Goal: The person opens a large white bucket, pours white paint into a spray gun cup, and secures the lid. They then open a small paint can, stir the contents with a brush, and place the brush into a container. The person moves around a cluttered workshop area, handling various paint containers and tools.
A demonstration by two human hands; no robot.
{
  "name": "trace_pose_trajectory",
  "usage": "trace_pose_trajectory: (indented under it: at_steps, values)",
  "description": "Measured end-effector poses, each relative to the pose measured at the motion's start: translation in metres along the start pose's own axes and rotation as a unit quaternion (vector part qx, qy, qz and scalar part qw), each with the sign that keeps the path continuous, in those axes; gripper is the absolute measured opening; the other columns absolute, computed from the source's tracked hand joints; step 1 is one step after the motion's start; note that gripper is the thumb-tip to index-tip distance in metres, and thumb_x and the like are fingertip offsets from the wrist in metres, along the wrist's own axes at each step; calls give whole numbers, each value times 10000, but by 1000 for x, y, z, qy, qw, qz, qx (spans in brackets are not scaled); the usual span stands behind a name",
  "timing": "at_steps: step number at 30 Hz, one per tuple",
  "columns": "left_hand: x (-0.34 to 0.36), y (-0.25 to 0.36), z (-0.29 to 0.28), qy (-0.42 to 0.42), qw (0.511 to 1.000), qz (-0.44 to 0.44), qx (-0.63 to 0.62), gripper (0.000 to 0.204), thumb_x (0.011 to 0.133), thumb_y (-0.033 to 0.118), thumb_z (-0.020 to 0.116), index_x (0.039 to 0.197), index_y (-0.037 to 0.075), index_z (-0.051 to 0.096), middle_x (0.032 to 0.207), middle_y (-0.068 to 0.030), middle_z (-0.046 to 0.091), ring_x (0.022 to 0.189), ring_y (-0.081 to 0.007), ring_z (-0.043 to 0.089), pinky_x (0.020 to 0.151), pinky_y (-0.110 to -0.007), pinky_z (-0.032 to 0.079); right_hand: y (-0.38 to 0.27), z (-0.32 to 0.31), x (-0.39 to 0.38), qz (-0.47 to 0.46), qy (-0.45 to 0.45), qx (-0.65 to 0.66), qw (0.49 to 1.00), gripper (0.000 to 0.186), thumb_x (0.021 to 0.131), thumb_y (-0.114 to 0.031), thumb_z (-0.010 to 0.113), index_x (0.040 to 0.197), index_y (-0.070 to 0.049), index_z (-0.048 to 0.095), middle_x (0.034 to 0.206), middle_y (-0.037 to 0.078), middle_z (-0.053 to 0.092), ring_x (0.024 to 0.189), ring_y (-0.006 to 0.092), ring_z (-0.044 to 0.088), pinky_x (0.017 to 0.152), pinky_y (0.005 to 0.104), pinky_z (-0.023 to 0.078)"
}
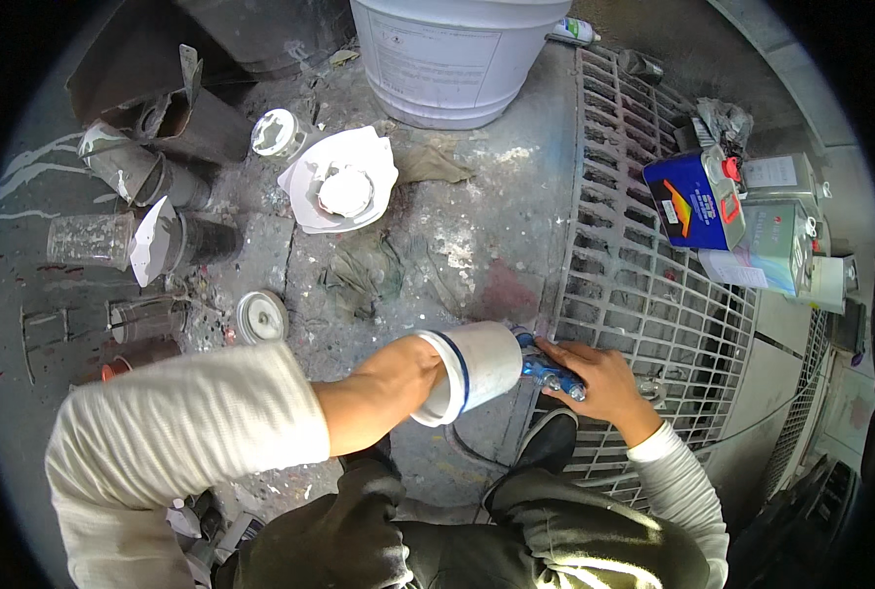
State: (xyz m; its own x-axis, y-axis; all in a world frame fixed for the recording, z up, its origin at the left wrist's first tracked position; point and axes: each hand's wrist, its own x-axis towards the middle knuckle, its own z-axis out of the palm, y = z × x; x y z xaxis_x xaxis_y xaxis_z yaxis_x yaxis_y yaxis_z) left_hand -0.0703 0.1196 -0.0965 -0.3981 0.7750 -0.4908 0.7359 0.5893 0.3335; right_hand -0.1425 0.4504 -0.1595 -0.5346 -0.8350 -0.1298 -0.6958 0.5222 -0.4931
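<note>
While the right hand clasps the blue spray gun, the white cup sits immediately left, long axis roughly sideways, mouth toward the nearer left hand, whose fingers are hidden inside, grip undeterminable

Black vignetting rings the view, and fisheye distortion bends the floor grating at three o'clock. Strong light streaks the trousers at five, brightens the sleeve at eight and the white cup near centre, and almost bleaches the paper-lined pot at eleven; nine o'clock lies dim
</note>
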Motion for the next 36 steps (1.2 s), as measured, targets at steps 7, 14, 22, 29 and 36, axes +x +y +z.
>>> trace_pose_trajectory:
  at_steps: [7, 14, 22, 29, 36]
  values:
    - [40, -3, -31, -148, 975, -9, -164, 607, 912, 301, 687, 1406, -23, 551, 1499, -151, 544, 1441, -288, 454, 1240, -365, 295, -13, 0, -10, -4, 46, -9, 999, 734, 790, -383, 836, 1469, -239, 598, 1097, 82, 718, 750, 293, 724, 605, 398, 581]
    - [6, 7, 47, 96, 716, 32, -691, 1029, 886, 475, 792, 1595, -70, 284, 1662, -250, 317, 1538, -330, 307, 1247, -394, 265, -16, 4, -10, -2, 71, -45, 996, 747, 786, -337, 812, 1492, -270, 575, 1107, 102, 701, 711, 273, 710, 585, 388, 575]
    - [11, 25, 47, 194, 113, 14, -974, 668, 883, 192, 632, 1478, -67, 470, 1409, -175, 628, 1304, -290, 604, 1149, -421, 419, -15, 10, -5, 16, 61, -122, 990, 908, 686, -220, 844, 1534, -263, 520, 1177, 111, 648, 743, 257, 695, 589, 375, 578]
    - [-9, 25, 43, 263, 85, 46, -960, 752, 932, 366, 535, 1523, -80, 405, 1373, -140, 603, 1296, -285, 544, 1179, -412, 354, -6, 19, -11, 34, 63, -133, 989, 999, 638, -163, 852, 1560, -245, 474, 1200, 127, 628, 777, 258, 697, 635, 366, 602]
    - [-25, 34, 23, 271, 385, -29, -882, 879, 910, 314, 654, 1627, -11, 263, 1455, -67, 541, 1383, -182, 463, 1076, -367, 394, -1, 12, -7, 89, 8, -82, 993, 884, 726, -225, 839, 1543, -284, 507, 1172, 122, 672, 812, 316, 727, 648, 405, 610]
